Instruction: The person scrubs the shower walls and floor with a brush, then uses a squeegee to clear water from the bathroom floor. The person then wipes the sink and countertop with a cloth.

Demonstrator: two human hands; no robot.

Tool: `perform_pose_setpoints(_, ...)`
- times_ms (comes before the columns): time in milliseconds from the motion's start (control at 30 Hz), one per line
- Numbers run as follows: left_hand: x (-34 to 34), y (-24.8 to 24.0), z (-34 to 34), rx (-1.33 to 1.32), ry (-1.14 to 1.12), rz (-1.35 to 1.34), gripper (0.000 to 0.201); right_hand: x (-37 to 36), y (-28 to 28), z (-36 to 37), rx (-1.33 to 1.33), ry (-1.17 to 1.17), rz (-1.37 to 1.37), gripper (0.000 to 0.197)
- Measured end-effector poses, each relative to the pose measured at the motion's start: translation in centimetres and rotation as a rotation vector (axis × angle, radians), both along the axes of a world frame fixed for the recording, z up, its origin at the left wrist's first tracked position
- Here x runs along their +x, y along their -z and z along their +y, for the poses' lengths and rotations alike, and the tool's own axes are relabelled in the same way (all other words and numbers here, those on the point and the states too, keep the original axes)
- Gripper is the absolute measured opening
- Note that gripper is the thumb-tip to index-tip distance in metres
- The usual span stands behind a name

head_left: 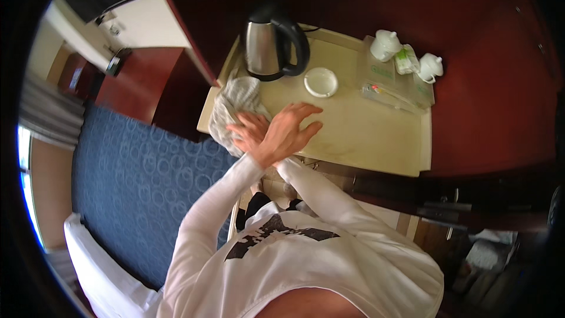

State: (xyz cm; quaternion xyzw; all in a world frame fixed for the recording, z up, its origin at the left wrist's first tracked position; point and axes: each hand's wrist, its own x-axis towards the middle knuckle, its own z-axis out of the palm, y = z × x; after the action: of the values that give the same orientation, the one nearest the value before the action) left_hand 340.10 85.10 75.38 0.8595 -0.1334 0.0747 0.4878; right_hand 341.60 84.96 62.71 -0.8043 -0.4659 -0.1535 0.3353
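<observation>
My forearms cross at the wrists over the front left of a cream tray (376, 147). My left hand (285, 132) lies on top, reaching right above the tray with its fingers apart and nothing in them. Beneath it, my right hand (251, 131) has its fingers on a bunched grey-white cloth (238, 97), gripping it at the tray's left edge; part of this hand is hidden by the left one. A steel electric kettle (263, 50) with a black handle stands just behind the cloth. Right of the kettle sits a round white ashtray (321, 82).
At the tray's right, a clear plastic holder (379, 73) bears two white lidded cups (385, 45), (430, 68) and a green-white packet (406, 59) between them. Small packaged items (391, 94) lie in its front part. Blue patterned carpet (147, 182) spreads at the left, beside a dark red cabinet (141, 82).
</observation>
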Motion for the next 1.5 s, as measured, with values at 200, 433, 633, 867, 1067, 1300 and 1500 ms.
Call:
perform_pose_setpoints(200, 10.5, 9.0, -0.9, 0.339, 0.091, -0.13, 0.028, -4.3, -1.5, -15.0, -0.083, 0.421, 0.052, 0.038)
perform_pose_setpoints(433, 9.8, 10.7, -3.2, 0.477, 0.062, -0.098, 0.015, -6.0, -1.8, -20.0, -0.08, 0.755, 0.089, 0.029)
perform_pose_setpoints(633, 3.5, 10.2, 0.7, 0.291, 0.039, -0.155, 0.011, -3.0, -1.4, -19.7, -0.127, 0.756, 0.05, 0.022)
perform_pose_setpoints(867, -0.3, 9.0, 3.9, 0.289, -0.272, 0.082, 0.013, 4.6, -2.0, -19.2, -0.167, 0.682, 0.213, 0.026)
perform_pose_setpoints(1067, -2.2, 9.6, 5.7, 0.271, -0.344, 0.018, 0.017, 8.0, -7.6, -16.0, -0.324, 0.676, 0.014, 0.044)
perform_pose_setpoints(1300, -1.8, 12.1, 5.8, 0.244, -0.339, -0.128, 0.02, 10.4, -3.8, -13.2, -0.266, 0.488, -0.127, 0.007)
perform_pose_setpoints(1500, -1.7, 12.9, 6.6, 0.207, -0.374, -0.108, 0.017, 6.8, -6.9, -7.4, 0.002, 0.358, -0.124, 0.011)
